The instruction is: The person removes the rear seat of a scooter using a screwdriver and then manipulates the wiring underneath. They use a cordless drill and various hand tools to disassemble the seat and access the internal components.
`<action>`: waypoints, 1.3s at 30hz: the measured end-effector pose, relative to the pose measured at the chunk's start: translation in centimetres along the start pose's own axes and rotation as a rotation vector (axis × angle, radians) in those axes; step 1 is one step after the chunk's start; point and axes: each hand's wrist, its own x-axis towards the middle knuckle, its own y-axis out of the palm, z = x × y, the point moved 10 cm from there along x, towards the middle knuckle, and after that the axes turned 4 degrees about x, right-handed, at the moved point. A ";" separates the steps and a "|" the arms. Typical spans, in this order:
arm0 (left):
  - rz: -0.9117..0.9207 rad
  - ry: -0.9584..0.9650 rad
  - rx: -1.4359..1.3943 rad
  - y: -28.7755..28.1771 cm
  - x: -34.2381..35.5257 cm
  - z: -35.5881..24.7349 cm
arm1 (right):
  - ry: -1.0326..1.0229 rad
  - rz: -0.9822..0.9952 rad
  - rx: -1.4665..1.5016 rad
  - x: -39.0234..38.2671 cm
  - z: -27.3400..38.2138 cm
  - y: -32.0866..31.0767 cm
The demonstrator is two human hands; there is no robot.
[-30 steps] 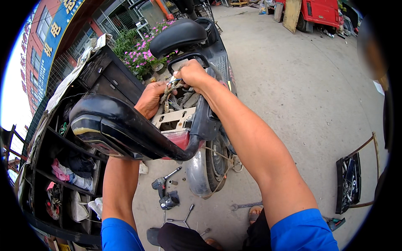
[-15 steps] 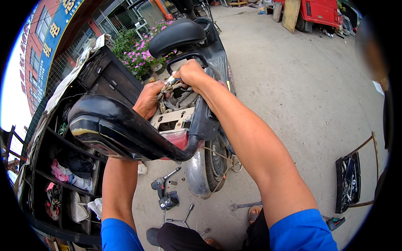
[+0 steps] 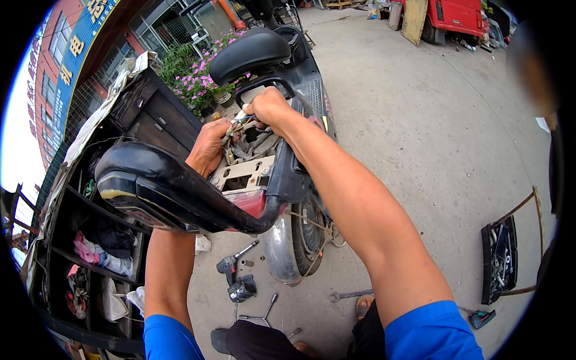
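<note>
And here we are, both hands right over the scooter (image 3: 292,183)! The left hand (image 3: 207,146) has its fingers closed around the wires (image 3: 239,124), while the right hand (image 3: 268,108), just beside it and a touch farther forward, pinches the upper end of that same bundle. The wires sit above the cavity, between the black seat (image 3: 251,55) beyond and the pale plate (image 3: 247,174) nearer the body. Look left, the curved backrest (image 3: 157,180) crosses over the forearm! Down on the ground lie a drill (image 3: 228,264) and a wrench (image 3: 351,295), near the rear wheel (image 3: 307,231).
</note>
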 end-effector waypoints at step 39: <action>-0.017 -0.050 -0.116 0.1 0.0 0.6 | -0.091 0.036 0.208 -0.6 0.7 -0.5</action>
